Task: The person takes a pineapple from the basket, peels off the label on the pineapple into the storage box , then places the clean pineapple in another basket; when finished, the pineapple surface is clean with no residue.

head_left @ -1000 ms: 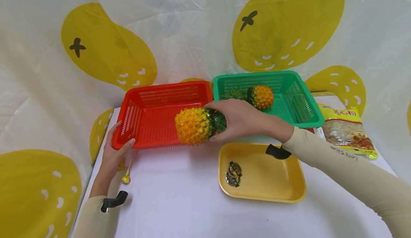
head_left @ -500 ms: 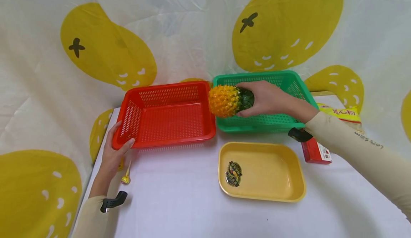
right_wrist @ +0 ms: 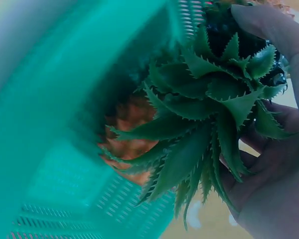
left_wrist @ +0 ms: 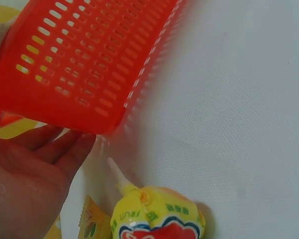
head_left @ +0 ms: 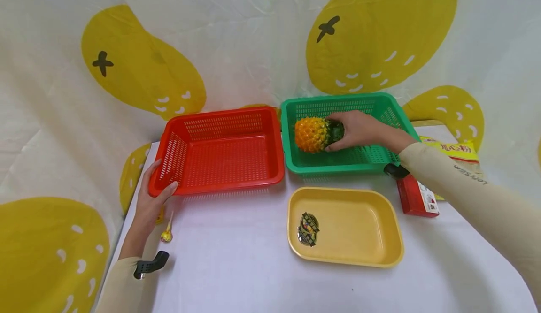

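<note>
My right hand (head_left: 359,129) grips a toy-like pineapple (head_left: 310,135) with orange-yellow knobby skin, at its dark leafy end. It hangs lengthwise within the green basket (head_left: 338,169). In the right wrist view the spiky green leaves (right_wrist: 189,124) spill below my palm, and a second orange pineapple (right_wrist: 132,134) lies behind them in the basket. The head view hides that second one behind my hand. At the left, my left hand (head_left: 151,205) holds the front left corner of the red basket (head_left: 230,188), thumb at the front rim and fingers along the side.
A yellow tray (head_left: 346,224) with a dark sticker lies in front of the green basket. To its right are a red box (head_left: 416,198) and a yellow-topped food bag (head_left: 458,151). A lollipop (head_left: 166,234) and a small yellow packet (left_wrist: 93,219) lie near my left hand.
My right hand has carried the pineapple rightward from over the red basket's front edge into the green basket, lowering it lately. My left hand has stayed at the red basket's corner.
</note>
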`<act>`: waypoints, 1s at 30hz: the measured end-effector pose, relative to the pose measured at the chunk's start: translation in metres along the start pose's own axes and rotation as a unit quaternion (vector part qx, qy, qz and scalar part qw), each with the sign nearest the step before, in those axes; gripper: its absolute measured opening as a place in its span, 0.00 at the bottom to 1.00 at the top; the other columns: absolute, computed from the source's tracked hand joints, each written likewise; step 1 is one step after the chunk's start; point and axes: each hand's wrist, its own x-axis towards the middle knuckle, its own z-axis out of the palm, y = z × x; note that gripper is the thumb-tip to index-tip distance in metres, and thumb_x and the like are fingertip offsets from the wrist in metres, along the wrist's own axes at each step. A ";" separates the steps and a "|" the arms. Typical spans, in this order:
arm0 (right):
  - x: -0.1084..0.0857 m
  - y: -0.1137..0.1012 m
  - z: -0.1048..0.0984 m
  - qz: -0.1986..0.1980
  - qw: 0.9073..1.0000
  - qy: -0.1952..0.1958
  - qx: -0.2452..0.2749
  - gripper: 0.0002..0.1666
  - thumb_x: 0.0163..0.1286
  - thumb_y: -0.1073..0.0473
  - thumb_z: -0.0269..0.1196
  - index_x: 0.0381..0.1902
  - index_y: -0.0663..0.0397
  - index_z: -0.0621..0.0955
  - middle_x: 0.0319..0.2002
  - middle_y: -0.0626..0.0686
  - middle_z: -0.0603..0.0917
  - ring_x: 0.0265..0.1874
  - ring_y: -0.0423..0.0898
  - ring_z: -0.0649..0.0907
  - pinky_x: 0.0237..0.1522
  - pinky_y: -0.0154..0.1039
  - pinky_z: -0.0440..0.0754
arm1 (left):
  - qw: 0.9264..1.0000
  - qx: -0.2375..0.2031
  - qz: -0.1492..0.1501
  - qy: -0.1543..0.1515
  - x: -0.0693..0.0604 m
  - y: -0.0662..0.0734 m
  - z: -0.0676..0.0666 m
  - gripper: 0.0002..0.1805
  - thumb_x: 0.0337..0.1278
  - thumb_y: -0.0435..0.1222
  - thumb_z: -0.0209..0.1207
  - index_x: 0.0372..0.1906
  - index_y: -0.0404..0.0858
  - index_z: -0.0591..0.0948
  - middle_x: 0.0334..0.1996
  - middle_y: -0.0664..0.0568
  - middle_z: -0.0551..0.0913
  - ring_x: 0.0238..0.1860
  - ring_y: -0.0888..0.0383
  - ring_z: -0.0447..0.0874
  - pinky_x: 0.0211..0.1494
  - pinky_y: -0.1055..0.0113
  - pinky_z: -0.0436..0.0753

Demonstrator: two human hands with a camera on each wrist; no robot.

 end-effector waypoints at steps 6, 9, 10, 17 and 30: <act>0.004 0.006 0.022 -0.013 1.000 -0.016 -0.016 0.55 0.60 0.38 0.79 0.73 0.68 0.73 0.65 0.67 0.79 0.60 0.66 0.80 0.59 0.65 0.79 | 1.000 -0.007 0.000 -0.004 -0.001 0.000 0.001 0.50 0.67 0.46 0.71 0.82 0.73 0.54 0.82 0.56 0.56 0.77 0.46 0.58 0.56 0.73 0.81; 0.004 0.007 0.029 -0.014 0.999 -0.014 -0.029 0.55 0.60 0.40 0.80 0.73 0.69 0.73 0.66 0.68 0.79 0.61 0.67 0.79 0.59 0.66 0.79 | 1.000 -0.006 0.001 -0.005 -0.001 0.000 0.001 0.50 0.66 0.46 0.71 0.82 0.73 0.54 0.82 0.56 0.56 0.77 0.45 0.59 0.57 0.72 0.81; 0.003 0.007 0.031 -0.013 0.999 -0.015 -0.036 0.55 0.60 0.40 0.80 0.73 0.69 0.73 0.66 0.68 0.78 0.61 0.67 0.79 0.59 0.66 0.79 | 1.000 -0.005 0.001 -0.005 -0.001 0.000 0.001 0.50 0.66 0.46 0.71 0.82 0.73 0.54 0.82 0.56 0.56 0.77 0.45 0.59 0.57 0.72 0.81; 0.000 0.002 0.044 -0.003 0.995 -0.018 -0.101 0.53 0.58 0.38 0.81 0.71 0.65 0.76 0.62 0.66 0.76 0.47 0.59 0.82 0.38 0.57 0.86 | 1.000 0.004 -0.002 -0.002 -0.001 0.001 0.001 0.50 0.66 0.47 0.72 0.82 0.74 0.53 0.81 0.56 0.57 0.77 0.45 0.60 0.58 0.71 0.81; -0.012 -0.007 0.038 0.032 0.991 -0.022 -0.128 0.50 0.63 0.34 0.76 0.69 0.64 0.78 0.67 0.65 0.72 0.48 0.57 0.83 0.25 0.51 0.83 | 0.989 0.133 0.067 -0.021 -0.006 0.000 -0.010 0.50 0.67 0.52 0.69 0.85 0.65 0.51 0.82 0.52 0.56 0.77 0.41 0.60 0.64 0.46 0.79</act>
